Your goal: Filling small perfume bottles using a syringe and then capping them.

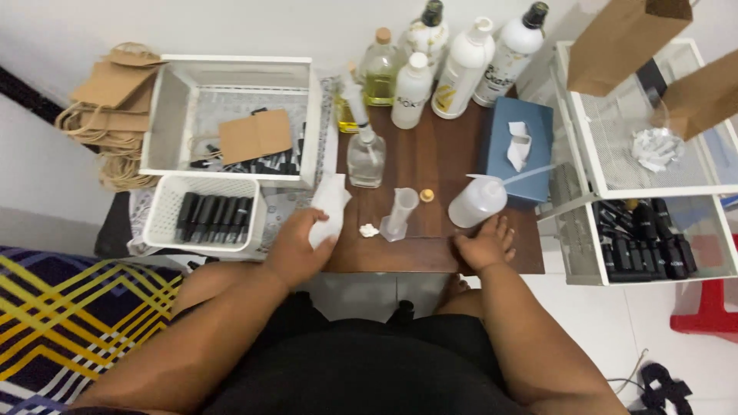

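White tissue (330, 206) gripped in left hand (296, 250), right hand (486, 247) perhaps touching squeeze bottle (477, 201)

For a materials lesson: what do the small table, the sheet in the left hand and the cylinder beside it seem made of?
Table: dark glossy wood or veneer, grain visible. Sheet in left hand: soft white tissue, probably, crumpled. Cylinder: clear plastic, likely.

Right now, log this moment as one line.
left hand: holds white tissue | right hand: flat on brown table beside wash bottle
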